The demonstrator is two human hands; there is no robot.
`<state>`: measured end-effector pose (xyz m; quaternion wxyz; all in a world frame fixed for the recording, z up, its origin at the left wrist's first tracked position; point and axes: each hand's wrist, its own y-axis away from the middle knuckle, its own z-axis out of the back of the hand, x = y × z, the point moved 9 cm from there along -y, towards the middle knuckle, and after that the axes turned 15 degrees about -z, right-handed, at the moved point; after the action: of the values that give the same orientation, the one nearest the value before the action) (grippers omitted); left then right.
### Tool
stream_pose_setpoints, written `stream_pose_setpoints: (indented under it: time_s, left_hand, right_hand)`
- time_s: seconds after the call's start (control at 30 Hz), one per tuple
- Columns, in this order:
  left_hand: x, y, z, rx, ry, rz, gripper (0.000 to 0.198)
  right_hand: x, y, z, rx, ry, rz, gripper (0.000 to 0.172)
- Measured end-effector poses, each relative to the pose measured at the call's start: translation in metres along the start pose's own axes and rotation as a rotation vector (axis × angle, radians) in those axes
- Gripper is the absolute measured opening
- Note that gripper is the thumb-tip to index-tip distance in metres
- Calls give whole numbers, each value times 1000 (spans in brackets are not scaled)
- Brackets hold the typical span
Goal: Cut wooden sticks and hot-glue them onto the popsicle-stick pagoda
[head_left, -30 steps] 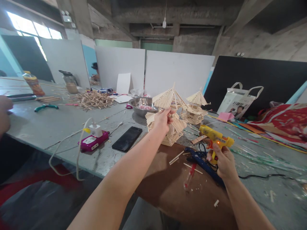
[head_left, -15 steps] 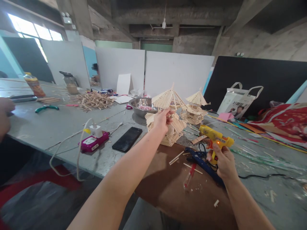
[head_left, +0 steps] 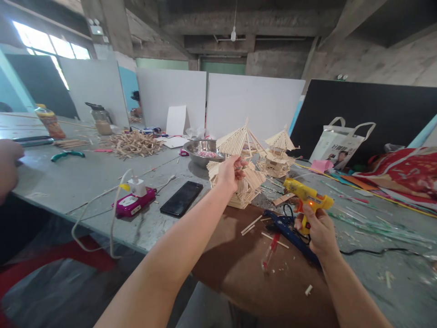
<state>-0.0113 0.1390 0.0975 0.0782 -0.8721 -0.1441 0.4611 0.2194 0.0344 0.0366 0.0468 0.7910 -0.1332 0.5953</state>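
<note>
My left hand is at the near side of a pavilion model built of thin wooden sticks, between its peaked top roof and the lower roofs. Its fingers are curled; what they pinch, if anything, is hidden. In my right hand is a yellow hot glue gun, gripped by the handle, with an orange light lit and the nozzle pointing left toward the model. Beneath the gun lies a blue tool with a dark cord. Loose sticks rest on the brown board.
A smaller stick pavilion stands behind. A metal bowl, a stick pile, a black phone and a purple power strip are leftward. Plastic wrappers lie at right. Another person's hand shows at far left.
My left hand has shifted very slightly at the pavilion, its fingers a little more spread. My right hand and the glue gun have barely moved.
</note>
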Motion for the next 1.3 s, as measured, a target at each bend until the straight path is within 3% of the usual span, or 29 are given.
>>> stream_pose_setpoints:
  time_s: [0.23,0.4,0.47,0.57,0.67,0.73,0.9,1.13,1.3]
  left_hand:
    - [1,9,4,0,-31,-8,17]
    - [-12,33,19,0,-298,-285,17]
    - [-13,45,17,115,-510,-414,24]
    - [1,60,3,420,-957,-536,30]
    - [32,74,-9,784,-1312,-507,27]
    - [47,80,-10,925,-1443,-439,22]
    - [64,85,-7,1017,-1547,-336,14]
    - [74,115,-31,1238,-1412,-573,15]
    - [86,130,-37,1391,-1421,-651,21]
  right_hand:
    - [0,-2,1,10,-9,7,25]
    - [-1,-6,8,-17,-81,-17,28]
    - [-3,-8,10,-18,-113,-28,28]
    - [-5,-12,15,-35,-163,-57,29]
    - [-5,-13,18,-54,-196,-71,31]
    - [-5,-14,19,-64,-202,-73,32]
    - [-5,-15,20,-60,-190,-75,33]
    - [-8,-15,16,-29,-144,-82,33]
    - [-9,-14,12,-17,-135,-85,33]
